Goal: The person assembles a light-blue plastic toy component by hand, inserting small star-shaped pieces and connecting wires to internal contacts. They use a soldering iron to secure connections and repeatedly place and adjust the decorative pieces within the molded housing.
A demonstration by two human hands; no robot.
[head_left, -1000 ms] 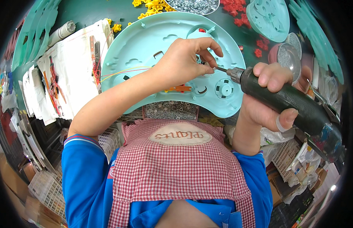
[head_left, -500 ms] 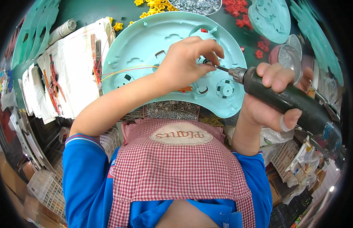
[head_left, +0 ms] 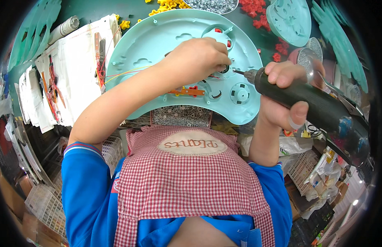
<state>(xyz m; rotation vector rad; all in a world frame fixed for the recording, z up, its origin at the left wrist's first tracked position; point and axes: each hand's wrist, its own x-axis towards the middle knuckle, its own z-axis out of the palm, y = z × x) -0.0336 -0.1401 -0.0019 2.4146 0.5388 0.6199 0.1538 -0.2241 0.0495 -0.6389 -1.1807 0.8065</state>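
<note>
A curved turquoise plastic shell (head_left: 129, 86) lies open side up in front of me. Over its middle, my left hand (head_left: 201, 59) has its fingers curled together, fingertips at a small round dark part (head_left: 225, 69); what they pinch is hidden. My right hand (head_left: 283, 78) is wrapped round a black electric screwdriver (head_left: 298, 96). Its bit (head_left: 239, 72) points left, just short of the left fingertips. An orange circuit strip (head_left: 186, 91) lies in the shell near its front edge, beside a round slotted socket (head_left: 240, 94).
A tray of small metal parts (head_left: 180, 116) sits between shell and apron. White sheets (head_left: 82, 61) with wired strips lie left. Behind are yellow star pieces (head_left: 168, 5), a bowl of screws (head_left: 211, 5) and red star pieces (head_left: 256, 12). More turquoise shells (head_left: 289, 20) stand at right.
My left hand has lowered onto the shell, its fingers curling in. The screwdriver has drawn back slightly, its bit now apart from the left fingertips. The orange strip shows more fully.
</note>
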